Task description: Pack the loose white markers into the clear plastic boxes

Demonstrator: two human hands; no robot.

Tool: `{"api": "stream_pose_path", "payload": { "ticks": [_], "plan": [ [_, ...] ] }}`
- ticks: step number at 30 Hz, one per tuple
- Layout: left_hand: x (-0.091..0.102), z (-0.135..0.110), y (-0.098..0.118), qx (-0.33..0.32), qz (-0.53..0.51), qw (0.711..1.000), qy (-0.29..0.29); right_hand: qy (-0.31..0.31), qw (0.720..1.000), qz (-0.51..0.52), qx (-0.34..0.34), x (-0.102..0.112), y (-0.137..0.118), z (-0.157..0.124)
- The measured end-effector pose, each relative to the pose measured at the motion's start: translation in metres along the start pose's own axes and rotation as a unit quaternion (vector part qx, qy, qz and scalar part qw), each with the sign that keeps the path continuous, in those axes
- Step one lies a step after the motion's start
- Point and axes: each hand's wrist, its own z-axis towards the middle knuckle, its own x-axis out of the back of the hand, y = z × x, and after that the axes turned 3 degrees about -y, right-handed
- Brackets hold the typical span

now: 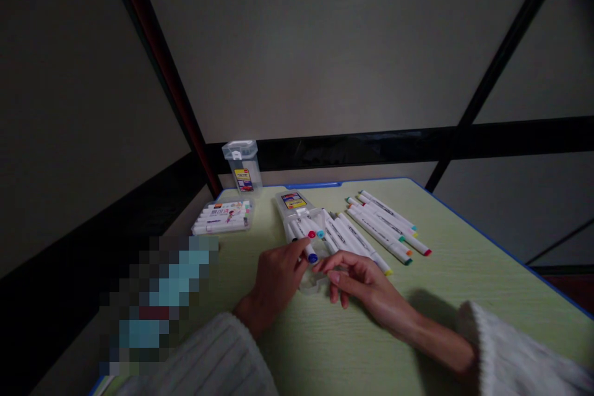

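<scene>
My left hand [276, 281] pinches a white marker with a blue cap [310, 253] at the open end of a clear plastic marker case [301, 223] lying on the green table [417, 322]. My right hand [359, 284] has its fingers curled against the case's clear lid [315, 281] beside the left hand. Several white markers with red, blue and other caps poke out of the case. More white markers [357, 238] lie loose just right of the case.
A row of several white markers [387, 226] with coloured tips lies further right. A flat clear case of markers [224, 216] lies at the left, and an upright clear box [242, 167] stands at the table's back edge. A blurred patch covers the left foreground.
</scene>
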Motion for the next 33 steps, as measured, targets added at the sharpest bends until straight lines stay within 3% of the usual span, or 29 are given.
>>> {"api": "stream_pose_path", "payload": {
  "ticks": [8, 14, 25, 33],
  "plan": [
    [-0.0002, 0.0005, -0.0015, 0.023, -0.006, 1.000, -0.015, 0.013, 1.000, 0.000, -0.004, -0.0002, -0.0026, 0.0002],
    [0.0045, 0.0039, -0.0021, 0.019, 0.084, 0.996, -0.023, 0.029, 0.999, -0.018, -0.018, 0.0013, -0.0011, 0.0005],
    [0.0041, 0.0069, -0.0045, 0.108, 0.124, 0.981, -0.103, 0.025, 0.998, -0.045, -0.029, 0.0029, 0.0014, 0.0002],
    [0.0031, 0.0059, -0.0048, 0.113, 0.143, 0.978, -0.106, 0.026, 0.998, -0.033, -0.039, 0.0019, -0.0020, 0.0010]
  ]
}}
